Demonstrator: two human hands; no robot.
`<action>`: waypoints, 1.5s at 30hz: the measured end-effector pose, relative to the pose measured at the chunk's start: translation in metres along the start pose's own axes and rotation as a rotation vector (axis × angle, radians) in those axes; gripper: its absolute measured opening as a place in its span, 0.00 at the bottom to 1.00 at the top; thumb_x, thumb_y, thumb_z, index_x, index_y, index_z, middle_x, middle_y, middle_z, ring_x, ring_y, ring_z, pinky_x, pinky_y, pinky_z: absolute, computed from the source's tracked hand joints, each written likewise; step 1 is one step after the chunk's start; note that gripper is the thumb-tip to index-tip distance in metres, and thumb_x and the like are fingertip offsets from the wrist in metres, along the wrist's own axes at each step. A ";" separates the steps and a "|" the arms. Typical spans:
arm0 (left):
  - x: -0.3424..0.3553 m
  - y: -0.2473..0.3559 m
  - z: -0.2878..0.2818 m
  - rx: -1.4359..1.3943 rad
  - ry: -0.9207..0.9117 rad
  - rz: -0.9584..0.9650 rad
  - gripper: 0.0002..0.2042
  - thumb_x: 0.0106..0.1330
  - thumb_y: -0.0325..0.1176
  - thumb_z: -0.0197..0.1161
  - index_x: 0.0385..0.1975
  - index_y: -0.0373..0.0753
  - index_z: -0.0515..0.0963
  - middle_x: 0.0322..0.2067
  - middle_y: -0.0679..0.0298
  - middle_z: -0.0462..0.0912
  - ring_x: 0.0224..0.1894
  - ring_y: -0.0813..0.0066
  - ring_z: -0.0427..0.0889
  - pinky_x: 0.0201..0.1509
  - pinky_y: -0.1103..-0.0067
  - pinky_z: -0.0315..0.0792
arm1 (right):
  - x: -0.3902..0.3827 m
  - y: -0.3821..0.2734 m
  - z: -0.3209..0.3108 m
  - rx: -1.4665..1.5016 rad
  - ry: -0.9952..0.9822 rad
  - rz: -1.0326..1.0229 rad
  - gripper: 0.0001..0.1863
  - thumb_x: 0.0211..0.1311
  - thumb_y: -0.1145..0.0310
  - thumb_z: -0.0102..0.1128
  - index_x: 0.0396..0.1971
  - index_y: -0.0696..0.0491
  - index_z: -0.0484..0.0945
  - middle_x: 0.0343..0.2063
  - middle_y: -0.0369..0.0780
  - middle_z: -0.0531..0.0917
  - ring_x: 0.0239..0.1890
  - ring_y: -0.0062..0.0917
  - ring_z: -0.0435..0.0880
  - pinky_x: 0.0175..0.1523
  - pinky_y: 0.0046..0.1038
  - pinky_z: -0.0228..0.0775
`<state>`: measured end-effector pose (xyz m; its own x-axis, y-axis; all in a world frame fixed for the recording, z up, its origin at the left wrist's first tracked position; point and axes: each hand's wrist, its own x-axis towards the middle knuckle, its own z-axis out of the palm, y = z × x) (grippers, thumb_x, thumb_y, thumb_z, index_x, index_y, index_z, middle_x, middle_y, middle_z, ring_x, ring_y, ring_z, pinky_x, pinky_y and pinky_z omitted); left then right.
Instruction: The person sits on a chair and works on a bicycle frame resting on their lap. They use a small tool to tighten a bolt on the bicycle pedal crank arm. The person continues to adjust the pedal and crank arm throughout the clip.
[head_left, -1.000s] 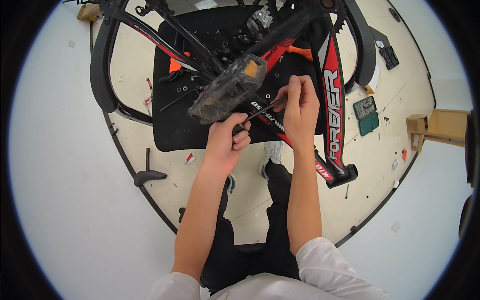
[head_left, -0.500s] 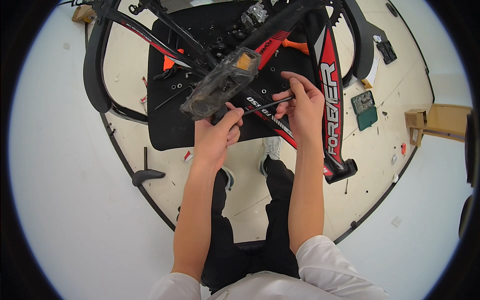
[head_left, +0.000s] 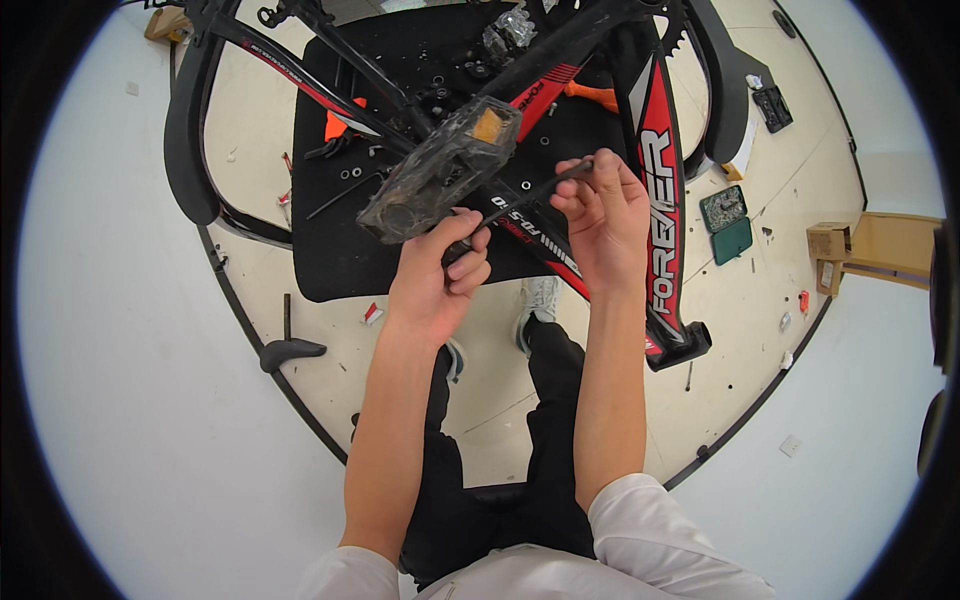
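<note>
A long dark rod tool (head_left: 530, 196) runs diagonally between my hands. My left hand (head_left: 440, 275) is closed around its dark handle, just below a scuffed pedal (head_left: 435, 170) with an orange reflector. My right hand (head_left: 600, 220) pinches the rod's upper end. Beneath the rod lies a black, red and white bicycle frame tube (head_left: 555, 262), and the wide painted tube (head_left: 660, 250) of the frame stands just right of my right hand. The frame rests on a black chair seat (head_left: 335, 270) with scattered washers (head_left: 355, 173) and a hex key (head_left: 335, 205).
An orange-handled tool (head_left: 593, 95) lies on the seat. Black chair arms (head_left: 190, 160) flank it. On the floor are a saddle with post (head_left: 290, 352), an open green case (head_left: 730, 238), a black case (head_left: 772, 108) and cardboard boxes (head_left: 830, 245). My legs are below.
My right fingers were spread along the rod half a second ago and now pinch its end, slightly higher. Both hands and the scene sit a little further left than a second ago.
</note>
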<state>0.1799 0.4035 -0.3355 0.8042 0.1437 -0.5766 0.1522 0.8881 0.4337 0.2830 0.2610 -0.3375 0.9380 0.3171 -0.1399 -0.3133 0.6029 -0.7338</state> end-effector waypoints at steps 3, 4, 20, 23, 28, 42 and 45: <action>0.002 0.000 -0.002 0.086 0.030 0.095 0.04 0.62 0.28 0.59 0.32 0.36 0.71 0.26 0.63 0.71 0.16 0.89 0.59 0.17 0.89 0.50 | 0.001 0.001 0.006 -0.215 0.077 -0.043 0.13 0.64 0.68 0.58 0.22 0.56 0.69 0.30 0.48 0.83 0.27 0.23 0.84 0.32 0.22 0.81; 0.003 0.000 -0.003 0.102 0.031 0.111 0.04 0.62 0.28 0.59 0.32 0.36 0.71 0.26 0.63 0.71 0.16 0.89 0.60 0.17 0.89 0.50 | 0.001 0.001 0.006 -0.244 0.091 -0.057 0.13 0.64 0.69 0.59 0.22 0.55 0.68 0.31 0.49 0.82 0.26 0.23 0.84 0.32 0.22 0.81; 0.006 -0.010 0.002 -0.343 -0.066 -0.274 0.05 0.64 0.27 0.56 0.33 0.33 0.68 0.24 0.65 0.67 0.15 0.88 0.58 0.15 0.89 0.49 | -0.004 0.007 -0.006 0.443 -0.255 0.005 0.21 0.66 0.63 0.56 0.52 0.60 0.68 0.46 0.47 0.75 0.33 0.21 0.74 0.42 0.21 0.72; 0.011 -0.012 0.005 -0.347 -0.125 -0.252 0.05 0.63 0.26 0.56 0.33 0.33 0.69 0.24 0.65 0.68 0.15 0.88 0.58 0.15 0.88 0.50 | -0.002 0.007 -0.010 0.353 -0.263 -0.041 0.17 0.66 0.64 0.57 0.49 0.58 0.72 0.42 0.42 0.75 0.28 0.16 0.68 0.34 0.18 0.64; 0.010 -0.017 0.003 -0.011 0.029 -0.070 0.03 0.62 0.27 0.58 0.30 0.36 0.71 0.24 0.65 0.71 0.15 0.89 0.60 0.16 0.88 0.51 | 0.003 0.002 0.001 -0.004 0.034 -0.094 0.05 0.63 0.72 0.59 0.30 0.56 0.73 0.22 0.34 0.74 0.13 0.10 0.59 0.19 0.16 0.55; 0.007 -0.008 0.003 -0.121 -0.009 -0.086 0.03 0.63 0.26 0.57 0.33 0.37 0.71 0.24 0.64 0.69 0.15 0.88 0.59 0.16 0.87 0.50 | 0.001 0.000 0.002 0.302 -0.106 0.075 0.14 0.68 0.68 0.48 0.50 0.57 0.68 0.30 0.37 0.75 0.21 0.14 0.68 0.32 0.17 0.70; 0.005 -0.011 0.000 -0.204 -0.035 -0.153 0.04 0.63 0.27 0.56 0.33 0.36 0.70 0.24 0.64 0.69 0.15 0.87 0.58 0.15 0.88 0.49 | -0.002 0.004 0.003 0.358 -0.118 0.036 0.16 0.67 0.68 0.53 0.49 0.61 0.69 0.30 0.41 0.78 0.22 0.13 0.71 0.38 0.24 0.80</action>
<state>0.1825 0.3947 -0.3430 0.8006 -0.0108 -0.5991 0.1570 0.9687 0.1924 0.2791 0.2648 -0.3376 0.9083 0.4126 -0.0686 -0.3976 0.8009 -0.4477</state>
